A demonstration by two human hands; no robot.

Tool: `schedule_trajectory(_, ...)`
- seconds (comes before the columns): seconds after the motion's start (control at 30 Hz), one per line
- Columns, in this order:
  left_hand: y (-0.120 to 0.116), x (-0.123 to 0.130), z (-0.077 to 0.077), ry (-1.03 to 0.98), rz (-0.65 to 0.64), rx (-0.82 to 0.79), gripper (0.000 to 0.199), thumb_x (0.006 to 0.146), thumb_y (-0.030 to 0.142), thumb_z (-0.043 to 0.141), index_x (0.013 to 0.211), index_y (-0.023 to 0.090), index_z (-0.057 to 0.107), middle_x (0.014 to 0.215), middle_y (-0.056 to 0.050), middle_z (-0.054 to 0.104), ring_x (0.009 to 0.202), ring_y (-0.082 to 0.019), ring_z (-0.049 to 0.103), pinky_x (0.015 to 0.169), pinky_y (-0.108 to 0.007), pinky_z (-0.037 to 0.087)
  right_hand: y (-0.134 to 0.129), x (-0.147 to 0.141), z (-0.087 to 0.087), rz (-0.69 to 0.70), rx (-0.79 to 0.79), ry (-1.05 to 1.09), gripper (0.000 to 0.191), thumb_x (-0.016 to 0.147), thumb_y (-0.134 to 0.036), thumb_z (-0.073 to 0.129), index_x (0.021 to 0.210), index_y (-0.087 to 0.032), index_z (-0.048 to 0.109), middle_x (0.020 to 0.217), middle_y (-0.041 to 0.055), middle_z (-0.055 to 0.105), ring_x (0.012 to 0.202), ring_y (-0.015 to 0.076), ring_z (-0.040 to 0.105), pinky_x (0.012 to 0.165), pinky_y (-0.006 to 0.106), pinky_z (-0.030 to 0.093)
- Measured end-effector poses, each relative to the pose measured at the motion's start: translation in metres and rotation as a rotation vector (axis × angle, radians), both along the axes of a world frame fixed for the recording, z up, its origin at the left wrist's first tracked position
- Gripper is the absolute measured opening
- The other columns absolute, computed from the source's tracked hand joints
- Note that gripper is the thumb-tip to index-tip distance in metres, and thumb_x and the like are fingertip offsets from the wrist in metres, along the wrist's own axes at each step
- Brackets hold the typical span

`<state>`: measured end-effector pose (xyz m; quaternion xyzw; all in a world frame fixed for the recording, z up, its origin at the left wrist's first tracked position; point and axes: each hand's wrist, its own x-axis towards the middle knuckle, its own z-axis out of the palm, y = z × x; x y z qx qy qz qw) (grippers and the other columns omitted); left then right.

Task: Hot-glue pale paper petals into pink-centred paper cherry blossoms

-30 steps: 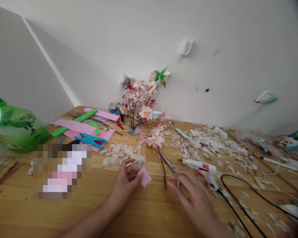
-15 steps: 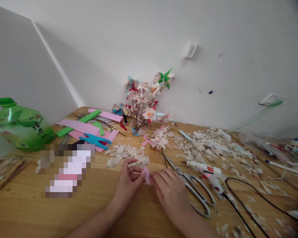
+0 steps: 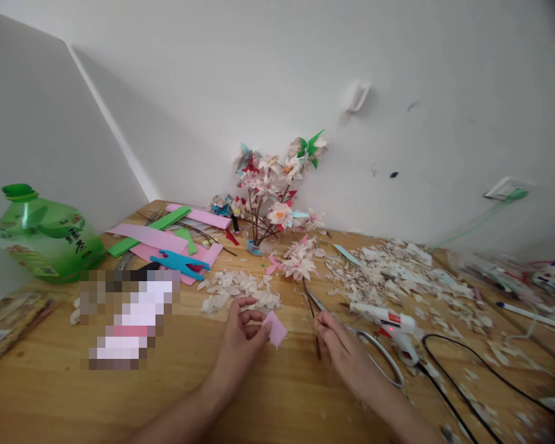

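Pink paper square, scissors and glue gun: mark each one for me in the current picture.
Pink paper square [image 3: 277, 330]: head view, on the middle of its exposed face.
Scissors [image 3: 315, 298]: head view, on the blades.
Glue gun [image 3: 378, 314]: head view, on the white barrel.

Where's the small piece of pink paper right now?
In the head view, the small piece of pink paper is at lower centre, pinched in the left hand, nearer than the heap of pale petals.

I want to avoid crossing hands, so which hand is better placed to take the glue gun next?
Probably the right hand: it is at the scissors, nearer the glue gun. The left hand is farther away and pinches the pink paper.
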<state>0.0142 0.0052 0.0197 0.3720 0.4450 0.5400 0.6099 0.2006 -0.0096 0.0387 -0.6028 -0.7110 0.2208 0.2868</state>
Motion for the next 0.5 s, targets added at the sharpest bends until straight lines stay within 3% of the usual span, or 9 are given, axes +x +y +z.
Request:
schedule_trajectory(0.17,0.000,0.003,-0.009,0.021,0.002,0.039,0.047,0.060,0.027,0.069,0.095,0.020,0.038,0.067,0.006,0.057,0.049,-0.009,0.058,0.049,-0.020,0.041,-0.009,0.010,-0.007,0.130,-0.232,0.281,0.031,0.093,-0.035,0.028,0.066,-0.024,0.037,0.052,-0.0080,0.040,0.044,0.0113,0.041,0.048,0.023,0.038)
schedule_trajectory(0.5,0.001,0.004,-0.020,0.045,-0.024,0.062,0.045,0.064,0.028,0.067,0.097,0.020,0.037,0.069,0.005,0.057,0.052,-0.010,0.059,0.050,-0.021,0.042,-0.017,0.008,-0.002,0.089,-0.292,0.221,0.042,0.090,-0.046,0.030,0.057,-0.023,0.039,0.039,-0.0088,0.040,0.041,0.0116,0.043,0.050,0.022,0.037)
